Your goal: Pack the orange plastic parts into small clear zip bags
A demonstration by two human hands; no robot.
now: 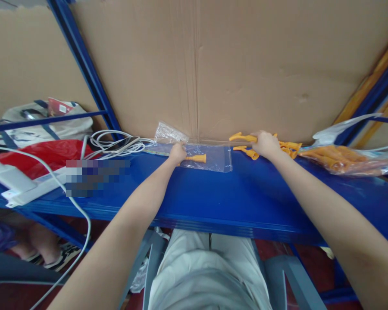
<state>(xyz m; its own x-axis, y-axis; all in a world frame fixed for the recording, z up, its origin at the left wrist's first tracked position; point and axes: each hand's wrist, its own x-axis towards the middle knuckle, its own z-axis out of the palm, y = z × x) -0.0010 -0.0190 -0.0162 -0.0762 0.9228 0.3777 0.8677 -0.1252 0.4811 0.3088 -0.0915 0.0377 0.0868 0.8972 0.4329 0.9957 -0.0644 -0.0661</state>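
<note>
My left hand (pixel 178 153) is closed around the narrow end of an orange funnel-shaped plastic piece (pixel 197 158), whose flared end points right. Under that piece lies a flat clear plastic bag (pixel 218 162) on the blue shelf. To the right, my right hand (pixel 265 143) grips a second orange plastic piece (pixel 242 137) that sticks out leftward from the fingers. Several similar loose orange pieces (pixel 289 148) lie beside and behind this hand, partly hidden by it. One with an open cone end (pixel 252 154) rests just below the fingers.
A clear bag full of orange pieces (pixel 342 157) lies at the right. Folded clear plastic (pixel 170 132) rests against the cardboard wall (pixel 229 64). Coiled white cables (pixel 113 144), a power strip (pixel 39 189) and a red bag (pixel 51 157) are at the left. A person's legs show lower left.
</note>
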